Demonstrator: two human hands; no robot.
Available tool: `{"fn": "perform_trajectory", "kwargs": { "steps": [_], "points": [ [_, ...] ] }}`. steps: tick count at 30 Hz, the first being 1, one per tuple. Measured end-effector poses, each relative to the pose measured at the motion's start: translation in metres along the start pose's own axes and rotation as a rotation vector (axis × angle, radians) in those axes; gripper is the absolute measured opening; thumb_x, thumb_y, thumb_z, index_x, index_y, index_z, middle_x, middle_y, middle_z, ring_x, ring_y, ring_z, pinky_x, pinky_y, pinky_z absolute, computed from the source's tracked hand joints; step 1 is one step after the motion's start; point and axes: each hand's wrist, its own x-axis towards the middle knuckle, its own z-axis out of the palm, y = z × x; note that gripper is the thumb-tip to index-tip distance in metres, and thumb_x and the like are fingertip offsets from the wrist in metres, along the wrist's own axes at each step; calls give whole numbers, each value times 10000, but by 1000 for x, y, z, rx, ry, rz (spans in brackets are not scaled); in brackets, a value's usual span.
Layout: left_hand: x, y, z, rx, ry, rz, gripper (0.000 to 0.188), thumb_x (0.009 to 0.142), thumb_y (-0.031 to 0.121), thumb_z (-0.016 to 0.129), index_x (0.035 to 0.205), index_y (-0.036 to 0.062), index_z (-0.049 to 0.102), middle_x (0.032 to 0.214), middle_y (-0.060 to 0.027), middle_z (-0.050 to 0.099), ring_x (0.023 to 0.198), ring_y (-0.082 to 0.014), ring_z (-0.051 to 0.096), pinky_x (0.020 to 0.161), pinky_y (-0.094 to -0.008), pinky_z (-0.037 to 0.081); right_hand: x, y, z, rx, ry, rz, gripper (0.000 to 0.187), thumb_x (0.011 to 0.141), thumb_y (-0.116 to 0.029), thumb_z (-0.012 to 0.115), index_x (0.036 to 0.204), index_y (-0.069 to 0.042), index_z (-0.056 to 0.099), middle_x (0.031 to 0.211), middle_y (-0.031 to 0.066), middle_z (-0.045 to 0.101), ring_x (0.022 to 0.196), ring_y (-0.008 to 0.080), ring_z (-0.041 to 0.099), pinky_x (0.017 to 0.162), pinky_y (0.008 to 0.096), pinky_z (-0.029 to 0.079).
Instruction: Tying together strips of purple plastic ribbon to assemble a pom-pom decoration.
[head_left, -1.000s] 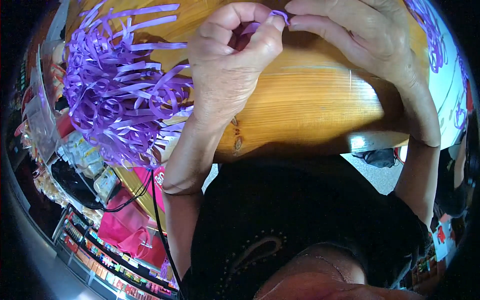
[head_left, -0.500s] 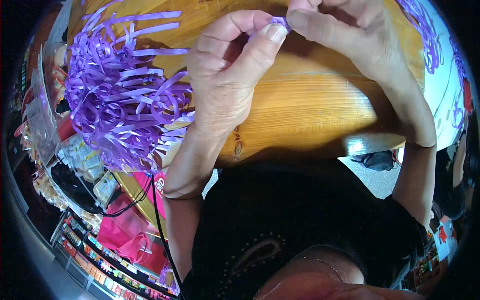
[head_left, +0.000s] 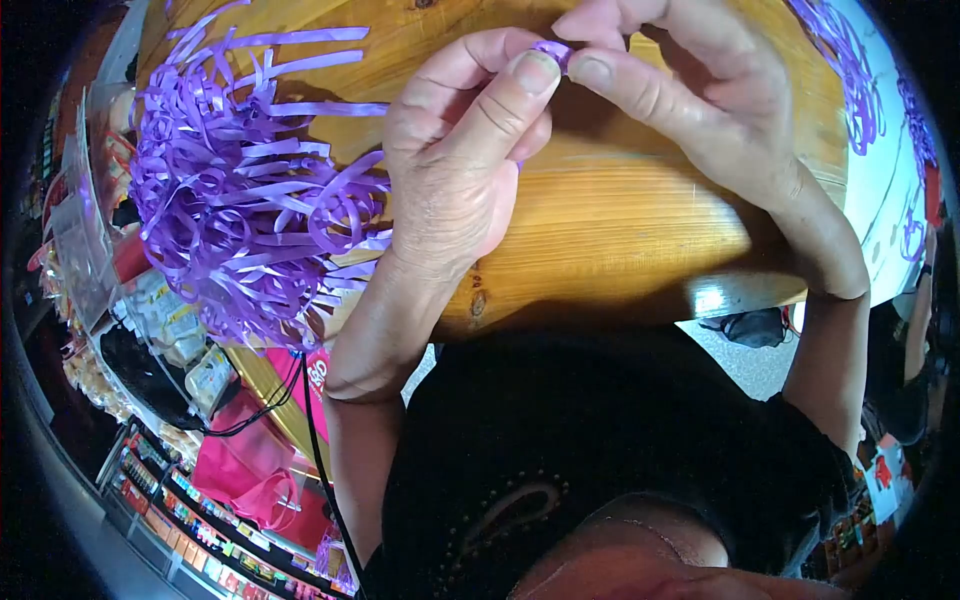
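Note:
Between the thumb and fingers of my left hand [head_left: 462, 145] is a small folded piece of purple ribbon [head_left: 552, 49], held over the wooden table. My left hand is closed on it, and a bit of purple also shows below its fingers. On the other side, my right hand [head_left: 700, 105] has its thumb tip close against the ribbon's right end; I cannot tell if they touch. Its index finger is lifted away from the thumb, leaving a gap. To the left of my left hand lies a big heap of purple ribbon strips [head_left: 235, 190], many of them curled.
The round-edged wooden table [head_left: 600, 220] reaches close to my body. More purple ribbon strands [head_left: 855, 80] lie at the far right over a white surface [head_left: 880, 190]. Left of the table are a pink bag [head_left: 245, 455], plastic packages [head_left: 165, 315] and a hanging black cord [head_left: 315, 420].
My right index finger has lifted and spread from the thumb. Both hands have come slightly lower, and the left one has turned a little, showing more of the purple ribbon.

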Motion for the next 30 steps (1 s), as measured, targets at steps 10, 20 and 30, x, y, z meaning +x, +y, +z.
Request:
{"fn": "perform_trajectory", "kwargs": {
  "steps": [10, 20, 30],
  "points": [
    [-1, -1, 11, 119, 86, 33, 137, 844, 33, 638, 977, 16, 615, 759, 29, 574, 572, -14, 398, 484, -156, 287, -3, -12, -8, -519, 63, 72, 194, 779, 23, 681, 961, 31, 611, 871, 105, 638, 767, 142, 610, 653, 221, 471],
    [1, -4, 4, 52, -6, 18, 132, 855, 30, 617, 983, 2, 611, 768, 16, 576, 552, -26, 367, 479, -180, 279, -5, 21, -8, 252, -4, -228, 140, 842, 8, 618, 982, 10, 612, 892, 61, 638, 805, 91, 601, 699, 199, 493],
    [1, -1, 6, 12, 11, -25, 114, 858, 35, 611, 965, -4, 611, 794, -1, 596, 572, -34, 389, 501, -181, 301, -3, -24, -21, -479, -108, 437, 144, 796, 0, 657, 937, 4, 630, 831, 68, 634, 746, 116, 607, 618, 224, 484]
  ]
}}
